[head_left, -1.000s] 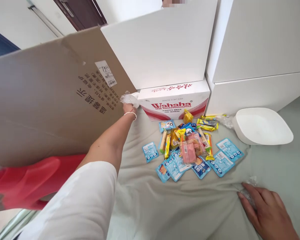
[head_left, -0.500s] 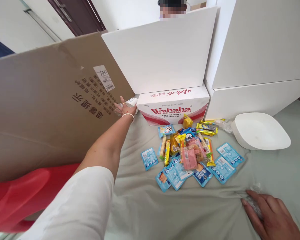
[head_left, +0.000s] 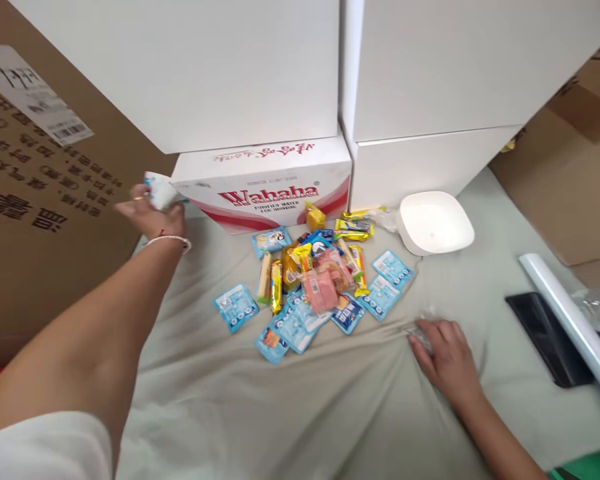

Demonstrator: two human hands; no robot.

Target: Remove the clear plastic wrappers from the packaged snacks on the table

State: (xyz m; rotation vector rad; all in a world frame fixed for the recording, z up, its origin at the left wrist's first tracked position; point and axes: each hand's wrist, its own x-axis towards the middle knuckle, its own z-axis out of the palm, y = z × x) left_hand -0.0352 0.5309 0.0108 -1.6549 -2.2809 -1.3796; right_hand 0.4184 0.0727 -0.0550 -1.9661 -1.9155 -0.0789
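My left hand (head_left: 153,210), with a bracelet at the wrist, reaches to the left end of the Wahaha carton (head_left: 280,200). Its fingers are closed around a white packet with blue print (head_left: 161,190); the exact kind is unclear. On the sheet, my right hand (head_left: 445,353) rests with bent fingers over crumpled clear plastic (head_left: 423,337). Between the hands lies a pile of wrapped snacks, among them a pink packet (head_left: 320,291), a yellow-wrapped stick (head_left: 277,287) and several light-blue packets, such as one at the left (head_left: 236,307).
A white bowl (head_left: 433,230) stands right of the snacks. Large brown cardboard (head_left: 40,267) rises at the left, with white panels (head_left: 260,73) behind the carton. At the right lie a white roll (head_left: 570,320), a black flat item (head_left: 545,340) and green cloth (head_left: 590,463).
My left hand has gone from spread fingers beside the white packet to gripping it. The view has swung right and down, bringing the roll and black item into sight.
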